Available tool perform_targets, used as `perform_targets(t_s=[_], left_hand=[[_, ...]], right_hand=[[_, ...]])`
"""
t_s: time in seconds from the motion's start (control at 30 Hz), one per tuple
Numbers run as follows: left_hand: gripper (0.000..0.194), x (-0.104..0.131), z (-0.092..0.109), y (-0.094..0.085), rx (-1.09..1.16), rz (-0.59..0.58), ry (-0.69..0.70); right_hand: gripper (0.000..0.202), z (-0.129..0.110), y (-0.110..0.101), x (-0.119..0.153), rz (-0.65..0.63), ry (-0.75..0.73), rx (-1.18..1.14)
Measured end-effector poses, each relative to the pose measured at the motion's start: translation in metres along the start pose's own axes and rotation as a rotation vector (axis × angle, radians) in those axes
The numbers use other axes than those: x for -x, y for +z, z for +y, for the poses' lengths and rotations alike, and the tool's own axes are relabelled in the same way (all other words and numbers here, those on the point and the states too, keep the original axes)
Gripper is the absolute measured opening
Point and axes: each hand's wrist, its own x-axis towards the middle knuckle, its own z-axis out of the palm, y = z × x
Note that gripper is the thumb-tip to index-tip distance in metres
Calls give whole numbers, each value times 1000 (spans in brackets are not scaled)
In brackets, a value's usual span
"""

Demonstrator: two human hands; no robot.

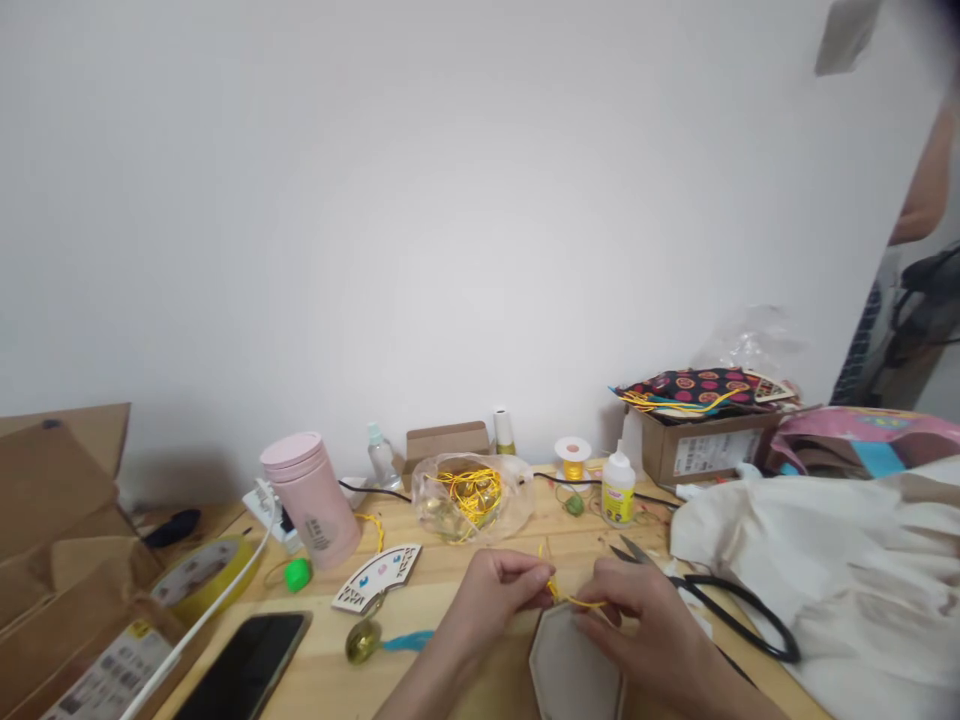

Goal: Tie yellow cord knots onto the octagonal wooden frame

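My left hand [512,588] pinches a thin yellow cord [553,588] between thumb and fingertips. Across from it, my right hand [628,612] has its fingers closed on the same cord, which stretches between the two hands. Just below them is a pale, many-sided flat piece with a raised rim [574,660], its top edge near the cord. Whether the cord is fastened to that piece I cannot tell. Black-handled scissors [739,610] lie to the right of my right hand, blades partly apart. Left of my left hand lies a fan-shaped decorated piece [379,578] with a gold bell [364,641] and blue tassel [407,641].
Behind my hands stand a plastic bag of yellow cord [472,500], a glue bottle [619,488] and a spool [573,458]. A pink cup [313,500], phone [244,668] and open carton [67,570] occupy the left. White cloth [825,570] covers the right.
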Motion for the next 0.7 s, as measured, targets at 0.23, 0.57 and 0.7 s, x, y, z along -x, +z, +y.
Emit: perform_targets(t_s=[0.23, 0.57, 0.7], left_hand=[[25, 6, -8, -5, 110, -3, -116], [23, 14, -14, 5, 121, -17, -68], [18, 16, -25, 7, 142, 29, -56]], right_hand=[[23, 7, 7, 1, 48, 72, -96], [29, 4, 8, 0, 204, 250, -161], [30, -1, 3, 2, 217, 218, -181]])
